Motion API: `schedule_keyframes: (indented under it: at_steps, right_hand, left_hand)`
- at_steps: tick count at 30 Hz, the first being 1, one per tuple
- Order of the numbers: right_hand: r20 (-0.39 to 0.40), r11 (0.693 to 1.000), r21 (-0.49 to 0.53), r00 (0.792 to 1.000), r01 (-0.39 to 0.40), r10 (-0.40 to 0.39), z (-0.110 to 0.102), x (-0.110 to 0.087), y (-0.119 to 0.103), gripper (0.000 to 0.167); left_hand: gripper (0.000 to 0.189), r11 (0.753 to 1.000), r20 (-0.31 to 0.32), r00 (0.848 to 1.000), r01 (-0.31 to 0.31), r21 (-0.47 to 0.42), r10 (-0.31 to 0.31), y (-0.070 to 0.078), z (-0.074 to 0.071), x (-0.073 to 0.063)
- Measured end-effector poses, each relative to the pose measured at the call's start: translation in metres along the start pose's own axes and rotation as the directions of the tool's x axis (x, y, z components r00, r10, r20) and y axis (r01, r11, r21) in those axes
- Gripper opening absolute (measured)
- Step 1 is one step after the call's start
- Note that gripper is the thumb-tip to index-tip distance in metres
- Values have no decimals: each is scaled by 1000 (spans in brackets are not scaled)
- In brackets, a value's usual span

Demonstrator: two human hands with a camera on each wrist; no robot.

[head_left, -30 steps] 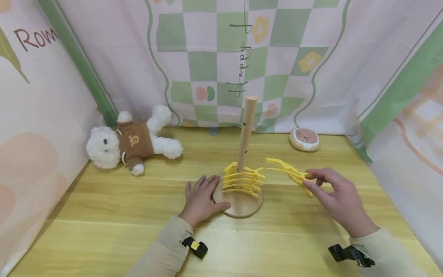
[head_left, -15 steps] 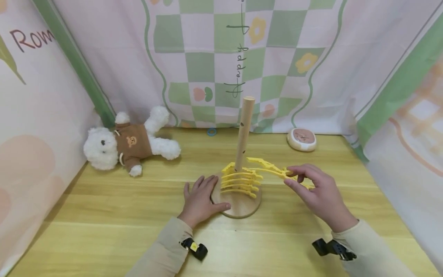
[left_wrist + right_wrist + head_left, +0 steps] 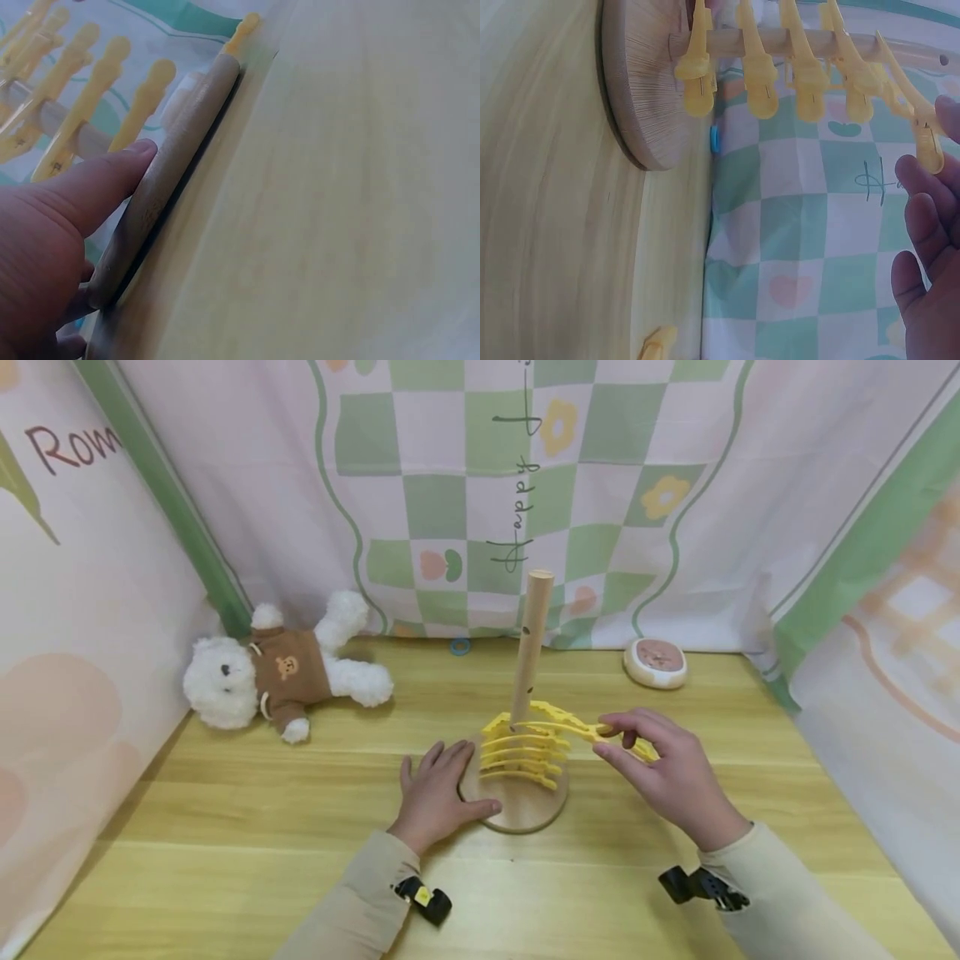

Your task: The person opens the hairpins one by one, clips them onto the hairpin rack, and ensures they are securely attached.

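Observation:
A wooden post (image 3: pixel 534 635) rises from a round wooden base (image 3: pixel 521 814). Several yellow hair clips (image 3: pixel 517 752) are clipped in a row up its lower part. My right hand (image 3: pixel 663 768) pinches the tail of another yellow hair clip (image 3: pixel 573 727) between thumb and fingers. Its prongs are spread, one passing in front of the post and one behind, above the row. My left hand (image 3: pixel 438 793) rests on the base's left side, fingers straight and thumb (image 3: pixel 135 154) on top. One more yellow clip (image 3: pixel 647 750) lies on the table, partly hidden behind my right hand.
At the back left, a white plush bear (image 3: pixel 288 668) in a brown top lies on the table (image 3: pixel 300 877). A small pink-and-white clock (image 3: pixel 656 662) sits at the back right. Near the curtain (image 3: pixel 435 485) lies a blue ring (image 3: pixel 460 646).
My right hand has moved left with the pinched hair clip, from beside the post until its spread prongs reach the post. The left hand has stayed on the base.

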State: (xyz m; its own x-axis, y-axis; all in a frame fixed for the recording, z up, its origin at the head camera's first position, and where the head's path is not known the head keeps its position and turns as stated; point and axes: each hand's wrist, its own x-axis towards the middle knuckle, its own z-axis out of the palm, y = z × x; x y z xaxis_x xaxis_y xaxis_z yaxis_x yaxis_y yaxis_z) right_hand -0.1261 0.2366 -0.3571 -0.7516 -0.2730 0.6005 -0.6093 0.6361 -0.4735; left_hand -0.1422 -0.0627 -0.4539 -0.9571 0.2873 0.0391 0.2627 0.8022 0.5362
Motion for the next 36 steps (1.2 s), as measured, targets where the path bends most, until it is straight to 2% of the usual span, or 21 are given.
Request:
schedule_keyframes:
  at_steps: [7,13,25,36]
  right_hand:
    - [3,1000,30,1000,3,-3,8,8,-6,31]
    - [22,999,41,1000,-13,12,13,12,-8,29]
    - [41,996,89,999,3,-7,24,21,-10,28]
    - [61,998,52,998,-26,23,29,22,-7,34]
  left_hand:
    - [98,1000,-1,1000,12,-11,-12,2,0,1]
    - [100,1000,6,1000,18,11,-18,3,0,2]
    - [99,999,21,1000,19,26,-20,7,-2,3]
    - [100,999,13,1000,12,30,-12,6,-1,3]
